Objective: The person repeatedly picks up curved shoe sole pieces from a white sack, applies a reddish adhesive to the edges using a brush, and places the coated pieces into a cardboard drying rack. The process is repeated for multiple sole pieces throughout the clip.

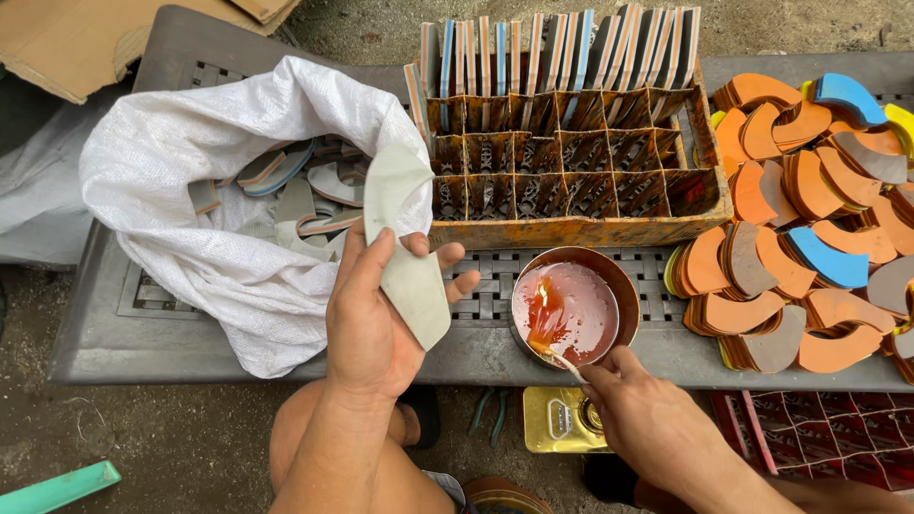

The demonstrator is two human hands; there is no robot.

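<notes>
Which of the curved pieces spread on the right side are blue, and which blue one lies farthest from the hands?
Three blue pieces show. The farthest is the blue piece at the top right corner, on the orange pile.

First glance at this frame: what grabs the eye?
Centre: the left hand holds up a pale sole-shaped piece while the right hand dips a brush into a round tin of orange glue. Right: stacks of orange-coated curved pieces; left, a white sack.
</notes>
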